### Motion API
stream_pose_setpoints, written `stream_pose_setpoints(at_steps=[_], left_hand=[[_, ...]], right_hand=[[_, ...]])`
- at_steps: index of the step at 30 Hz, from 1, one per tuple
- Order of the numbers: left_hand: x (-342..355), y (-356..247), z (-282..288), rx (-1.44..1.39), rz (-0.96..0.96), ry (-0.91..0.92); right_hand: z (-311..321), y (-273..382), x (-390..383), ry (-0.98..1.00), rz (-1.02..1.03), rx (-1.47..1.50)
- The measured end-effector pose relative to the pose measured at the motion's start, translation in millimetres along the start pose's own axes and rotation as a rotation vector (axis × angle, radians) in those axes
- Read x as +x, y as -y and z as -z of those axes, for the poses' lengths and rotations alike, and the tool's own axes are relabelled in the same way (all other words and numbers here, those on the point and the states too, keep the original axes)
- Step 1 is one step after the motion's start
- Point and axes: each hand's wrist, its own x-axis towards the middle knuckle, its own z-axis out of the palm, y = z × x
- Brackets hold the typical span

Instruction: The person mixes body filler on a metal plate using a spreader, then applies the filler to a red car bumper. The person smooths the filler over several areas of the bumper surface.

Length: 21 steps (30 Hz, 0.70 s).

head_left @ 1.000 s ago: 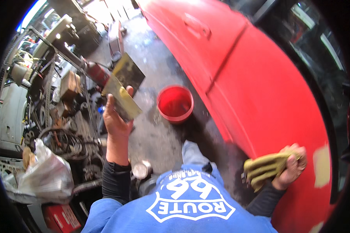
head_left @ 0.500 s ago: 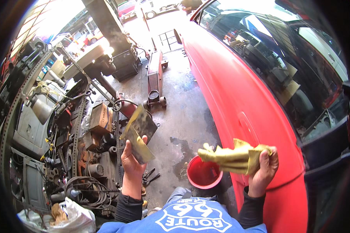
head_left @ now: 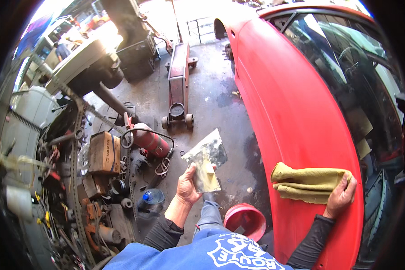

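Observation:
In my left hand (head_left: 189,185) is a worn, folded sheet of sandpaper (head_left: 206,167), yellowish on one side and dark grey on the other. The thumb presses on it, and it is raised over the floor, apart from the car. On the right, my right hand (head_left: 341,198) grips a yellow-green cloth (head_left: 306,182) by its right end. This cloth lies folded lengthwise across the red car's side panel (head_left: 292,121), below the window. Some of the right fingers are hidden by the cloth.
A red bucket (head_left: 259,219) stands by my leg, near the car. Ahead on the floor is a trolley jack (head_left: 178,83). Along the left are a fire extinguisher (head_left: 150,140), a water bottle (head_left: 154,196), a cardboard box (head_left: 104,152) and a metal shelf crowded with parts.
My right hand has brought the cloth rightward and down onto the red panel. The left hand has shifted right with the sandpaper, and my view has turned.

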Motion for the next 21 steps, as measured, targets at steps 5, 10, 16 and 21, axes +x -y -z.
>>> stream_pose_setpoints(at_steps=[5, 10, 16, 21], left_hand=[[46.4, -53.3, 10.9, 0.042, 0.039, -0.030], [77.6, -88.1, 5.6, -0.031, 0.049, -0.063], [96.8, -114.7, -16.8, 0.024, 0.056, -0.029], [91.9, -152.4, -12.7, -0.011, -0.035, 0.079]], right_hand=[[1.0, -4.2, -3.8, 0.037, -0.017, -0.160], [5.0, -4.8, -3.9, 0.073, -0.046, -0.207], [1.8, -1.4, -4.3, 0.023, -0.084, -0.216], [-0.2, -6.6, -6.7, -0.009, -0.084, -0.284]])
